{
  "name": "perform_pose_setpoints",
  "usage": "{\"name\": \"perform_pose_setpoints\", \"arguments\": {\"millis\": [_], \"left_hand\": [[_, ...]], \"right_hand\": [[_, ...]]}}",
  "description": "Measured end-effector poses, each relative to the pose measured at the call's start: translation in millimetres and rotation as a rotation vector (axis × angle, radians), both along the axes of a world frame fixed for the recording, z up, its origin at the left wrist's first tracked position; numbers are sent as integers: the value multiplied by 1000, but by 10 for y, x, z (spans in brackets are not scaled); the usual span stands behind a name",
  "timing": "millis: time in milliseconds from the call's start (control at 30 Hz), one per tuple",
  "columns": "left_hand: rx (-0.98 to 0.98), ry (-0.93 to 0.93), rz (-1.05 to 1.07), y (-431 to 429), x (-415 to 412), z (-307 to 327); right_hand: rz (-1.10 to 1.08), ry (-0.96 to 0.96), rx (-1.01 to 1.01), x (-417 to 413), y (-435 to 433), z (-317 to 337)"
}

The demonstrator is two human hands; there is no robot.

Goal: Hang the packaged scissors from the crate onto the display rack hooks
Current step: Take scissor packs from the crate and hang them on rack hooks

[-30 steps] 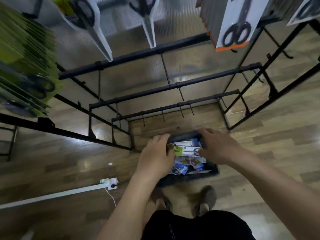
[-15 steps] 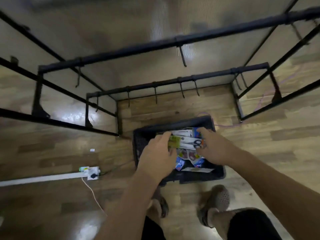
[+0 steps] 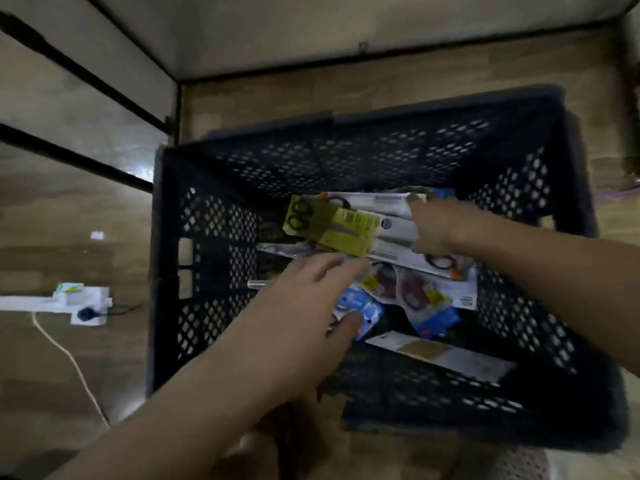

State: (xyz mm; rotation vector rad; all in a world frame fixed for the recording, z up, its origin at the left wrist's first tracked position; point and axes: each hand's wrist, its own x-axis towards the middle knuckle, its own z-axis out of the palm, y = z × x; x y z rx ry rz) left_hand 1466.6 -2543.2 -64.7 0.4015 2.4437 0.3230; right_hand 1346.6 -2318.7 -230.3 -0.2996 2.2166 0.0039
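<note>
Fingers (image 3: 417,207) of the right hand (image 3: 440,230) are being clamped on packaged scissors (image 3: 394,232) lying crosswise; left hand (image 3: 294,313) is being held spread alongside.

Single view: a head-worn wide-angle cam. It faced steeply down, near vertical, from above the person's own forearms. Range was close. The black perforated plastic crate (image 3: 346,161) filled the centre and right of frame, with its near rim blurred at the bottom. The left hand (image 3: 294,323) sat at centre, arm from lower left. The right hand (image 3: 440,226) sat right of centre, arm from the right edge. Both were over the card-backed packaged scissors (image 3: 391,233). Brown wood-plank floor (image 3: 69,341) showed at left, and black metal rack bars (image 3: 69,157) at upper left.
</note>
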Motion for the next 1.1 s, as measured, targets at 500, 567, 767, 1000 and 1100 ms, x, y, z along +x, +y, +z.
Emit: {"name": "perform_pose_setpoints", "arguments": {"millis": [500,567,767,1000,1100], "left_hand": [[-191,-29,3,29,-376,-370],[-231,-22,-44,-19,-313,-376],[-140,177,7,-67,-324,-250],[-307,441,-56,-279,-446,-123],[-441,366,-43,-295,-479,-76]], "right_hand": [[42,-217,9,-60,-121,-154],[20,-211,-74,-133,-142,33],[38,-179,-376,-285,-361,787],[67,-333,-679,-143,-673,1081],[48,-338,-766,-129,-732,1057]]}}
